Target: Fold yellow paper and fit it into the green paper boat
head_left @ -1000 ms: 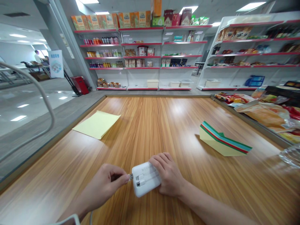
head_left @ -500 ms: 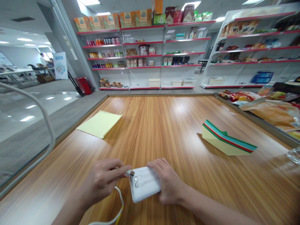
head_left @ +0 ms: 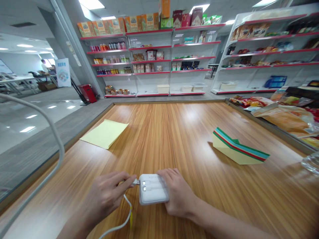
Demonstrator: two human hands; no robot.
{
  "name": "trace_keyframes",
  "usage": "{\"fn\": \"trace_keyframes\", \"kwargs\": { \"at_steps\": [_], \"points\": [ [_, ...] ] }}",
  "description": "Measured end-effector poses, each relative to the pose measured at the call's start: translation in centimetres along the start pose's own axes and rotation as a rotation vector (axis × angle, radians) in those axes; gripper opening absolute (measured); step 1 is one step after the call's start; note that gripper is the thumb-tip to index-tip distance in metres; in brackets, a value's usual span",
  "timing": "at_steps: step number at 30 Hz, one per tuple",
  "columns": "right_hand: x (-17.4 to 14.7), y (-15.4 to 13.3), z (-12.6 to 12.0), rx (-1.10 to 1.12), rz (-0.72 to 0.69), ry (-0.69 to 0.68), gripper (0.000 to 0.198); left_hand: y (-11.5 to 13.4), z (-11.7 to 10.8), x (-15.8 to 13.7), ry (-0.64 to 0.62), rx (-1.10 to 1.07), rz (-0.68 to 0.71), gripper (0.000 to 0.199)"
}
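Note:
My right hand (head_left: 177,192) is wrapped round the right end of a white power bank (head_left: 154,196), which has two short built-in connectors on its top face. In a pinch, my left hand (head_left: 109,194) holds the USB plug (head_left: 136,182) of a white cable (head_left: 128,204). The plug's metal end points right, at the left side of the power bank; whether it touches or enters a port I cannot tell. From my left hand the cable loops down toward the front edge of the view, with a yellow tie (head_left: 131,217) on it.
On the wooden table (head_left: 159,132) lie a pale yellow sheet (head_left: 104,133) at left and a folded paper boat (head_left: 238,147) with coloured stripes at right. A clear glass item (head_left: 311,163) stands at the right edge. Snack packets (head_left: 286,116) lie beyond the table's right rim.
The power bank has turned more level and lifted slightly. My left hand has brought the plug from above the power bank's corner to its left side, now in line with it.

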State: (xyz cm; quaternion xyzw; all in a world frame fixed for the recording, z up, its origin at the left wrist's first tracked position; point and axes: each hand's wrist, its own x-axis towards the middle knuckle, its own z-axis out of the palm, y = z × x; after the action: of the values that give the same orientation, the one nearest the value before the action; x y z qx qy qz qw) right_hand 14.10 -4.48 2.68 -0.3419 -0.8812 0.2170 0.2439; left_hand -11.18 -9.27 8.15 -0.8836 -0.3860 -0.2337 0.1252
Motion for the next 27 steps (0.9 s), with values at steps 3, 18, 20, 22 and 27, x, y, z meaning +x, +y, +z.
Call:
{"fn": "trace_keyframes", "kwargs": {
  "at_steps": [3, 18, 20, 22, 27],
  "points": [
    [-0.1, -0.5, -0.2, 0.036, 0.023, -0.033, 0.065, 0.1, -0.2, 0.2, -0.024, 0.034, 0.029, 0.028],
    [0.4, -2.7, -0.8, 0.534, 0.225, 0.046, 0.048, 1.9, -0.1, 1.3, 0.132, -1.422, -0.975, 0.039],
    [0.3, -3.5, -1.2, 0.621, 0.279, 0.037, 0.047, 2.8, -0.8, 0.6, 0.132, -1.682, -1.181, 0.038],
    [0.0, -4.4, -1.6, 0.693, 0.316, 0.021, 0.044, 4.4, -0.9, -0.4, 0.039, -1.833, -1.195, 0.046],
    [-0.5, -7.2, -1.2, 0.859, 0.257, -0.134, 0.04, 10.0, 1.2, -1.4, 0.215, -1.685, -0.901, 0.098]
  ]
}}
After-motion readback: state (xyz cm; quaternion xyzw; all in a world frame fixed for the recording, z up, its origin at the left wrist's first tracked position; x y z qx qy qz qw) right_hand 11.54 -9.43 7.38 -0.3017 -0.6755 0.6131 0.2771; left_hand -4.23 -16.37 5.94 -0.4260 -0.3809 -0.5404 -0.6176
